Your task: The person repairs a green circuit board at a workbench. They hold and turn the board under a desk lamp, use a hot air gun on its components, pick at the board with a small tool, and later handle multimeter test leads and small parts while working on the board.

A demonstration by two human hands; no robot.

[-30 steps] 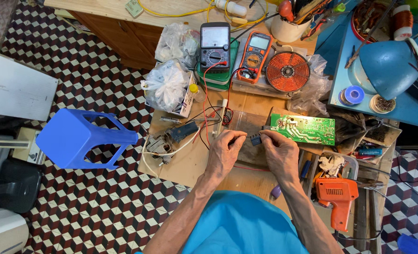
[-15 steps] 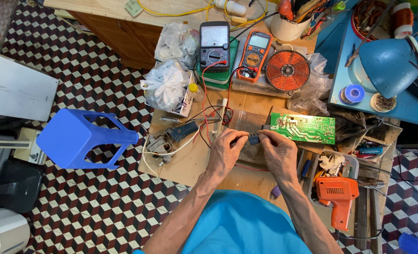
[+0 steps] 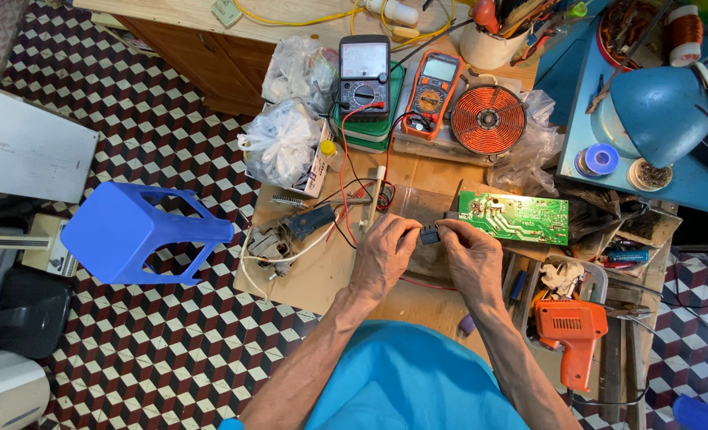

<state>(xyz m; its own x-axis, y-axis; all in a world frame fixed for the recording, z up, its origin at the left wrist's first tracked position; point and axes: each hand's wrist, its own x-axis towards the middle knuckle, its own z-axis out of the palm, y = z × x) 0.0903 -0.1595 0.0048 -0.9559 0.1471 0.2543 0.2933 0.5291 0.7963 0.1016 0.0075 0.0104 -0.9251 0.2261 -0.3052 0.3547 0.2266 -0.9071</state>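
Over a low wooden work table (image 3: 322, 271), my left hand (image 3: 382, 255) and my right hand (image 3: 473, 259) meet fingertip to fingertip. Both pinch a small dark electronic part (image 3: 430, 235) between thumbs and forefingers. Just right of the part lies a green circuit board (image 3: 517, 216). Red and black test leads (image 3: 346, 179) run from the meters toward my left hand. Beside the leads, a pale pen-shaped probe (image 3: 376, 191) rests on the table.
Behind the hands stand a black analog meter (image 3: 363, 76), an orange digital multimeter (image 3: 430, 94) and a copper coil disc (image 3: 488, 119). An orange soldering gun (image 3: 569, 330) lies at right, a blue lamp (image 3: 661, 99) beyond. A blue plastic stool (image 3: 135, 231) lies tipped on the checkered floor.
Both hands stay together on the small dark part; only the fingers shift slightly. Nothing else has moved.
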